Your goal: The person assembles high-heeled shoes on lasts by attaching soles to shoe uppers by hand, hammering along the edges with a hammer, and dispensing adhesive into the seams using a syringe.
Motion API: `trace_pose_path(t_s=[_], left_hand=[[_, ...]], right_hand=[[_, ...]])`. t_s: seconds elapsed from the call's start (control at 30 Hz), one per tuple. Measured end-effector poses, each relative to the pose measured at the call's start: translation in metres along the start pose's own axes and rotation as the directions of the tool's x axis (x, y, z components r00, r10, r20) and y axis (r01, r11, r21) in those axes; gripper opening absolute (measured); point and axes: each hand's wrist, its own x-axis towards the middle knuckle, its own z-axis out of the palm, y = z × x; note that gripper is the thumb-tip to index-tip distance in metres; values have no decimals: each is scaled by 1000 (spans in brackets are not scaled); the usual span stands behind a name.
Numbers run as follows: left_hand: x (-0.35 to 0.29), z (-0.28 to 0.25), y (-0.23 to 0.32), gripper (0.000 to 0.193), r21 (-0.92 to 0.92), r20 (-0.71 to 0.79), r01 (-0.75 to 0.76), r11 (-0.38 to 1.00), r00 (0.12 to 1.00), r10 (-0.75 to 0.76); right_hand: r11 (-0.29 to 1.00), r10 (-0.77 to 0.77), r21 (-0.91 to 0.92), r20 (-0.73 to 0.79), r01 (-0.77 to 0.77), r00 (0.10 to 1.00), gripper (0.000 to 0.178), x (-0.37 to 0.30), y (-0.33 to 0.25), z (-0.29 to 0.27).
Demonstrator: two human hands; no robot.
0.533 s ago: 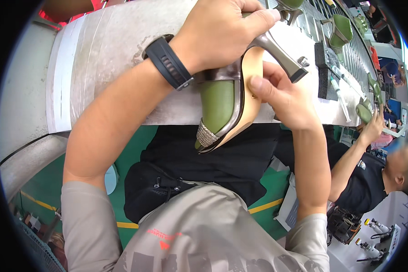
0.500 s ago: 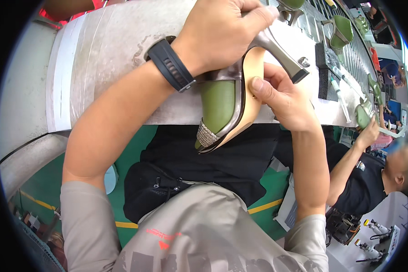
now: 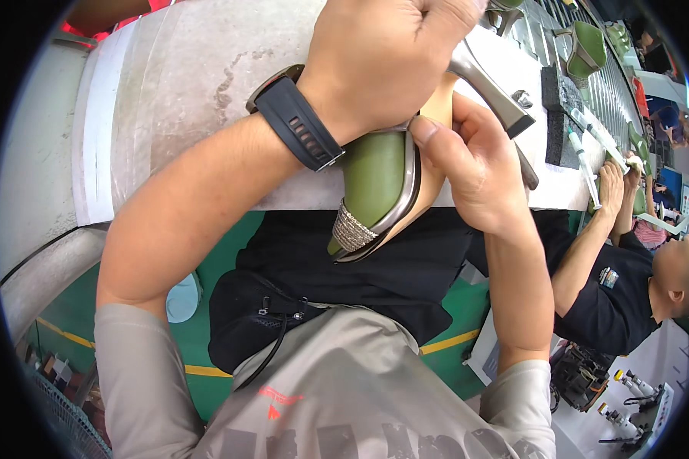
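Note:
A green high-heeled shoe [image 3: 377, 172] is tilted over the table's near edge, its pointed toe toward me with a glittering band across it. Its grey metallic heel [image 3: 491, 90] points right, and the tan sole faces right too. My right hand [image 3: 486, 164] grips the shoe, thumb on the upper's edge and fingers behind the sole. My left hand [image 3: 383, 61], below a black watch [image 3: 297, 118], is closed across the shoe's rear part. Its fingertips are near the picture's top edge, and what they hold is hidden. Beside my right wrist a dark grey curved piece [image 3: 527, 167] shows.
The pale worktable [image 3: 176, 122] spreads under my arms. At right are dark foam blocks [image 3: 560, 96], syringes [image 3: 586, 164] and a roller conveyor bearing green shoes [image 3: 586, 52]. A co-worker in black [image 3: 612, 287] reaches toward the syringes.
My left hand has shifted slightly right and nearer along the shoe. My right thumb has moved left onto the upper's edge. The co-worker's hands have come together by the syringes.

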Motion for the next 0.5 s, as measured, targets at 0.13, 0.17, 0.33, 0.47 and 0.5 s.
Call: trace_pose_path(t_s=[0.13, 0.17, 0.33, 0.47, 0.5], left_hand=[[-1, 4, 1, 42, -10, -58, -76, 997, 995, 75], [-1, 5, 7, 42, -47, -76, -87, 995, 994, 83], [8, -14, -2, 36, 71, 22, 49, 996, 998, -50], [1, -18, 7, 32, 66, 12, 21, 998, 1000, -22], [1, -16, 6, 32, 56, 8, 7, 998, 1000, -8]], right_hand=[[986, -168, 0, -137, 169, 976, 31, 17, 5, 4], [974, -219, -88, -147, 208, 964, 29, 25, 3, -1], [985, -159, 44, -115, 165, 981, 31, 37, 3, -8], [996, 77, -39, 7, -77, 997, 43, -8, -11, -18], [997, -7, 80, -21, 9, 1000, 52, -21, 3, -14]])
